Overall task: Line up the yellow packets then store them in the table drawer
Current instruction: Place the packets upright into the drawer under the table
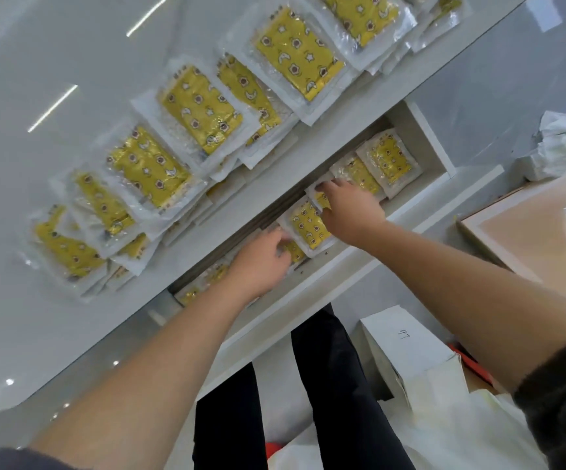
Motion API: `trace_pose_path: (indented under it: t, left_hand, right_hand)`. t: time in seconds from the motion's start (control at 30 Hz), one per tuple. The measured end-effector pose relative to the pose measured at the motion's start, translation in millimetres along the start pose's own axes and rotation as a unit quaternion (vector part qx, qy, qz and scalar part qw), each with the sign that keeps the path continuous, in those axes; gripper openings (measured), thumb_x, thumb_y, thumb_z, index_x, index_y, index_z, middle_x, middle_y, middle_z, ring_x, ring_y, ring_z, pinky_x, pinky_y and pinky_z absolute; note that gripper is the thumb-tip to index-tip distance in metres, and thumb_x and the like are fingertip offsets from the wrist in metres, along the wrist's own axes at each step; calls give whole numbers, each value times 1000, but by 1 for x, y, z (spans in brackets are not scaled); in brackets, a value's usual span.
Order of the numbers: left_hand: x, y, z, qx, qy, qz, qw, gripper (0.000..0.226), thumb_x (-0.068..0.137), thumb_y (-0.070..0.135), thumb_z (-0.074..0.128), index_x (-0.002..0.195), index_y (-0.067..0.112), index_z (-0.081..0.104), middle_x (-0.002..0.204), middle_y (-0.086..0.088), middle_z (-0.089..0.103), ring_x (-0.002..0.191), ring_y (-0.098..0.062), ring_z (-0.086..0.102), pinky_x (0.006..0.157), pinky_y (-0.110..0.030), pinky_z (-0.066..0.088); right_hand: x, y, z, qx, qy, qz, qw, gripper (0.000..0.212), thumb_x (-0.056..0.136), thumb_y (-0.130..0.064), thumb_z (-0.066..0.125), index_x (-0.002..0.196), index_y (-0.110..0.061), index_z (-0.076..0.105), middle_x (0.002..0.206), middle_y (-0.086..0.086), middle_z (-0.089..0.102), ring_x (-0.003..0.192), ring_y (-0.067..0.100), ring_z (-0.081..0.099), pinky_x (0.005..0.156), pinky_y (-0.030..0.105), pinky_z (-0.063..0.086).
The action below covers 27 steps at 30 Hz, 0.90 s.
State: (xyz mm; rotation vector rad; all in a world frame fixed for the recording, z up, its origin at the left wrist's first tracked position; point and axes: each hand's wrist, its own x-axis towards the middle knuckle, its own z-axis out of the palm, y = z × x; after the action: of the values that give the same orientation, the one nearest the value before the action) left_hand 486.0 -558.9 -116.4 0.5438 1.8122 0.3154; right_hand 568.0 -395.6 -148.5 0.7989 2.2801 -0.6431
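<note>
Several yellow packets (203,108) in clear wrap lie in an overlapping diagonal row on the white table (54,62). Below its edge the table drawer (425,130) stands pulled out, with more yellow packets (388,159) lying inside. Both hands reach into the drawer. My left hand (261,262) rests on a packet (293,251) near the drawer's middle. My right hand (351,208) presses on another packet (308,225) just to the right, fingers on its upper edge. Whether either hand grips its packet is hard to tell; the fingers hide the contact.
Crumpled white paper (559,144) lies on the floor at the right beside a tan board (529,228). A white box (407,347) and white bags (461,432) sit by my dark-trousered legs (325,385) under the drawer.
</note>
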Motion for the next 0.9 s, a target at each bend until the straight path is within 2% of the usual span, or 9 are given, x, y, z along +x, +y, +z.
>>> trace_pose_path:
  t: [0.07, 0.13, 0.23, 0.33, 0.5, 0.57, 0.63, 0.77, 0.9]
  left_hand:
    - [-31, -6, -17, -25, 22, -2, 999, 32, 96, 20, 46, 125, 24, 60, 128, 7, 59, 95, -10, 59, 81, -25, 47]
    - [-63, -18, -38, -55, 46, -12, 997, 25, 95, 19, 47, 108, 28, 65, 114, 10, 66, 91, -9, 60, 77, -26, 48]
    - [-102, -42, -71, -115, 99, -38, 988, 26, 92, 13, 47, 85, 31, 65, 92, 9, 70, 86, -15, 66, 79, -37, 56]
    - [-123, -73, -105, -184, 162, -85, 966, 25, 93, 8, 48, 82, 26, 63, 88, 5, 70, 87, -14, 68, 74, -31, 55]
    - [-120, -130, -150, -284, 280, -179, 899, 11, 87, 15, 56, 91, 25, 59, 96, -1, 66, 90, -21, 65, 87, -44, 55]
    - [-112, -142, -161, -354, 286, -212, 865, 19, 88, 16, 56, 106, 18, 57, 92, -2, 64, 81, -19, 65, 84, -41, 57]
    - [-101, -144, -167, -426, 267, -219, 836, 28, 89, 14, 58, 117, 11, 55, 87, -4, 65, 74, -19, 65, 75, -35, 57]
    - [-85, -141, -176, -465, 260, -216, 818, 27, 88, 14, 62, 114, 10, 56, 77, -3, 62, 66, -17, 60, 53, -25, 49]
    - [-77, -138, -180, -459, 250, -210, 826, 20, 88, 24, 66, 103, 11, 62, 68, 2, 55, 55, -11, 48, 47, -21, 40]
  right_hand:
    - [-28, -27, 1, 74, 29, -3, 997, 36, 94, -14, 43, 129, -16, 54, 122, 6, 62, 101, 27, 60, 79, 36, 52]
    - [-55, -61, 0, 120, 35, 11, 992, 30, 96, -15, 40, 120, -17, 59, 106, 4, 66, 83, 23, 59, 67, 32, 49]
    - [-87, -111, -6, 182, 36, 19, 982, 27, 97, -16, 41, 115, -16, 61, 93, 2, 67, 73, 19, 57, 62, 32, 48]
    - [-99, -159, -12, 230, 34, 15, 972, 24, 97, -16, 41, 112, -16, 60, 84, -2, 65, 63, 14, 55, 58, 34, 51]
    - [-96, -229, -8, 285, 10, 2, 958, 26, 96, -14, 40, 112, -19, 60, 89, -2, 64, 69, 16, 58, 61, 32, 50]
    - [-93, -250, -4, 295, 3, -3, 956, 26, 95, -14, 40, 109, -19, 60, 86, -1, 64, 71, 18, 58, 65, 37, 53]
    - [-90, -265, 2, 305, -1, 5, 952, 25, 94, -14, 39, 107, -19, 61, 86, 0, 65, 73, 19, 60, 70, 41, 55]
    - [-88, -279, 11, 329, -1, 22, 944, 24, 93, -13, 41, 103, -21, 61, 91, -1, 66, 76, 19, 62, 72, 41, 55]
    - [-84, -278, 13, 358, -3, 39, 933, 26, 92, -10, 40, 103, -19, 62, 96, 0, 67, 74, 19, 62, 71, 40, 56]
